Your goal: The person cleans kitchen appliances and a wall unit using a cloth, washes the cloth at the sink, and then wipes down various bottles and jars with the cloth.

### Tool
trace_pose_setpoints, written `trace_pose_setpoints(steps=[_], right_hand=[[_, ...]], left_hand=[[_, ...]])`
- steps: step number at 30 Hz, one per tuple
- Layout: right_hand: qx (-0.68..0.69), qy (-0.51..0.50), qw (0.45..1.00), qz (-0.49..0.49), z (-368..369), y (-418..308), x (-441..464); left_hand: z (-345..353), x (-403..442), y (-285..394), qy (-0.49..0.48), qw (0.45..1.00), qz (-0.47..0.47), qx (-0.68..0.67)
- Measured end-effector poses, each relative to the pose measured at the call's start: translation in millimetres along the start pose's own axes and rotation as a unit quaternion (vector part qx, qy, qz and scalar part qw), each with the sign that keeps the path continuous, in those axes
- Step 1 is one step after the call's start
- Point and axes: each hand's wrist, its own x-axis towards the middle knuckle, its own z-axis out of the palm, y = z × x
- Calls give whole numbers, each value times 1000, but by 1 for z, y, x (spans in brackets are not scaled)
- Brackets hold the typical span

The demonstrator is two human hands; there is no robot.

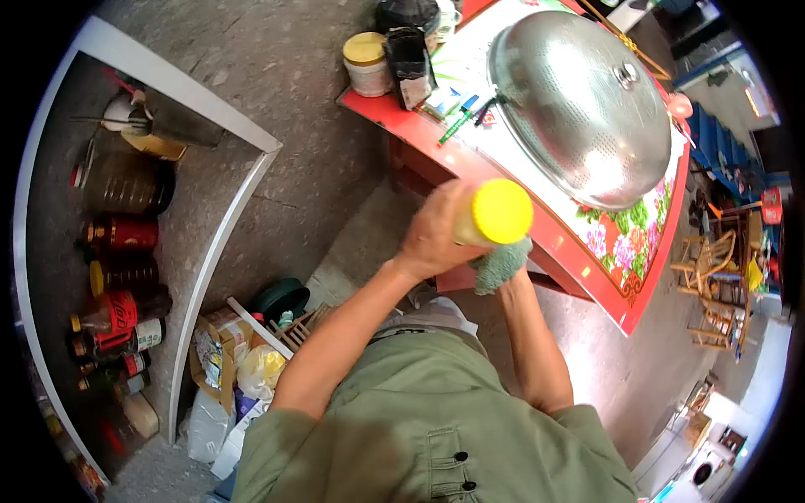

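A jar with a bright yellow lid (502,211) is held in front of my body, near the red table's edge. My left hand (438,230) is wrapped round the jar's left side. Beneath the jar, a grey-green cloth (501,267) is bunched against it, and my right hand (513,281) grips the cloth. Most of the right hand's fingers are hidden behind the cloth and jar.
The red table (570,247) bears a large perforated metal dome (587,109), a yellow-lidded tub (367,65) and a black package (408,69). A shelf with bottles (126,323) stands left, above a cardboard box (220,348). Wooden chairs (708,260) are far right.
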Motion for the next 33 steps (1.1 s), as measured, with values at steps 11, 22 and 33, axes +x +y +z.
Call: trace_pose_setpoints(steps=[11, 22, 33], right_hand=[[148, 17, 988, 27, -44, -56, -37], [-18, 136, 988, 71, -144, -43, -23], [-616, -400, 656, -176, 201, -5, -19]], left_hand=[[117, 84, -74, 29, 978, -159, -133], [145, 75, -86, -63, 971, -228, -41], [-217, -175, -4, 533, 791, -257, 159]])
